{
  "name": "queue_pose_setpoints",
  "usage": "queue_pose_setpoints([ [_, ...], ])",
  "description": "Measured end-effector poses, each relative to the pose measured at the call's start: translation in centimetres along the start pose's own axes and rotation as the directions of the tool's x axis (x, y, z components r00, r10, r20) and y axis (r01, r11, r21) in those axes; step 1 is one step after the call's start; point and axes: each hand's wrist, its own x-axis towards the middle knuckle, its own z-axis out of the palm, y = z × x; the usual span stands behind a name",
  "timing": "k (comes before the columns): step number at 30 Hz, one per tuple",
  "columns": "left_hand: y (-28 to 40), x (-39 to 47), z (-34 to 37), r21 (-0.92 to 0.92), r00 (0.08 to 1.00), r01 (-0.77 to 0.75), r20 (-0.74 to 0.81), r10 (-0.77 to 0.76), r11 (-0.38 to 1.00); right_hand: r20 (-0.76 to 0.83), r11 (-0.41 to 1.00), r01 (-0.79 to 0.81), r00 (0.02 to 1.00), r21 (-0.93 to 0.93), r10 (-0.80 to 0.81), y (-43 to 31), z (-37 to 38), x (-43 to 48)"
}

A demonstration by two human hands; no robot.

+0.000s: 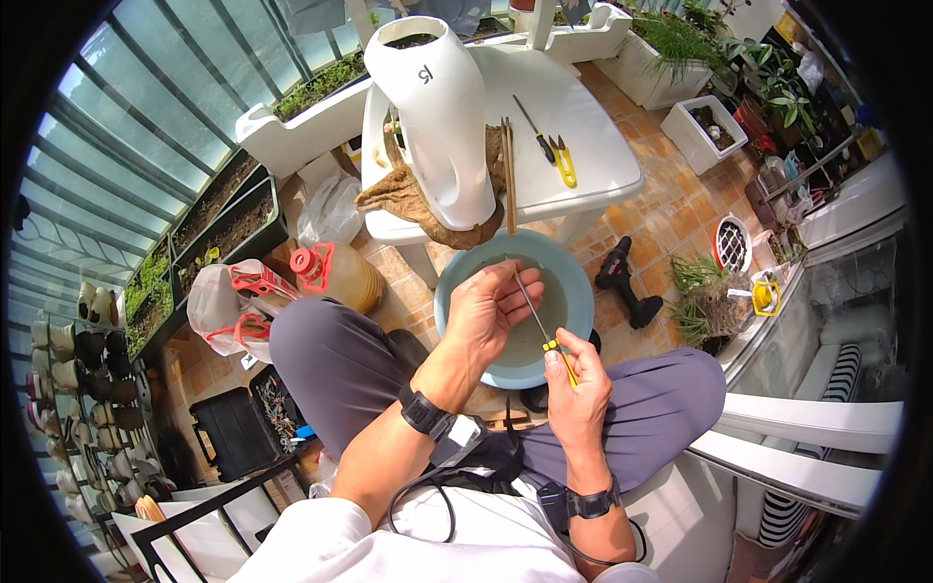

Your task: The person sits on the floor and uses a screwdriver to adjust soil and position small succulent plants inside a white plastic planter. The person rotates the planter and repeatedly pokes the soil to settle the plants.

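Note:
My right hand (579, 386) is closed around the yellow and black handle of a screwdriver (530, 304), whose shaft slants up to the left. At the shaft's far end, the thumb and forefinger of my left hand (487, 302) pinch near the tip; whether they hold something small there cannot be told. Both hands are above a light blue basin (576, 291) of cloudy water. Beyond it, a white plastic container (444, 116) with an open top and dark filling leans over a brown, rough piece of wood (397, 198) on a white plastic table (598, 146).
On the table lie wooden sticks (508, 178), a thin file-like tool (532, 127) and yellow thread snips (563, 164). A cordless drill (625, 283) lies on the tiles right of the basin. Left stand a large capped plastic jug (350, 280) and an open black toolbox (237, 430).

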Motion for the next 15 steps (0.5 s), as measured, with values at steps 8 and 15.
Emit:
queue_pose_setpoints([
  [8,-0.2,-0.8,-1.9,0.095,0.997,-0.01,-0.077,0.018,0.995,0.084,0.618,-0.253,0.954,0.744,0.289,-0.3,-1.5,2.3],
  [15,3.5,-0.7,-3.9,0.145,0.856,-0.466,-0.178,0.486,0.873,0.0,0.882,-0.024,1.0,0.47,0.027,-5.4,0.2,10.5],
])
